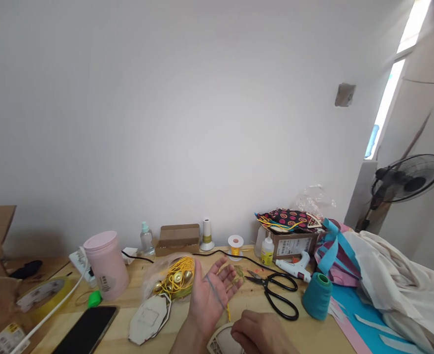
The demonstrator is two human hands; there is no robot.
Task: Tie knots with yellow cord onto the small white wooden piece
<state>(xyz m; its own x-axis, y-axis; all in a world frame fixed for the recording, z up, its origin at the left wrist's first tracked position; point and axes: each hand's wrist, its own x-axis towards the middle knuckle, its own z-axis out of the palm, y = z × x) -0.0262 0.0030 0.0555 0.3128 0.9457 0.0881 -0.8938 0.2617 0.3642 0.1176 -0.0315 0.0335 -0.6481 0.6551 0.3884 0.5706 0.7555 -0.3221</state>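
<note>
My left hand point(210, 300) is raised palm up with its fingers spread. A thin grey-blue strand point(214, 290) runs across that palm. At the bottom edge, my right hand point(263, 332) is closed, its fingers curled together; whatever they pinch is hidden. Partly beneath it lies a pale piece with a lattice edge point(217, 342). A short yellow cord point(228, 312) shows between the hands. Left of my left hand is a clear bag of yellow cord and gold bells point(178, 276), with white octagonal panels point(149, 318) in front.
Black scissors point(275, 290), a teal thread cone point(317, 296) and a white glue gun point(296, 267) lie to the right. A glue bottle point(267, 251) stands behind. On the left are a phone point(86, 330), a pink cup point(107, 268) and a tape roll point(43, 295). Cloth point(397, 275) covers the right side.
</note>
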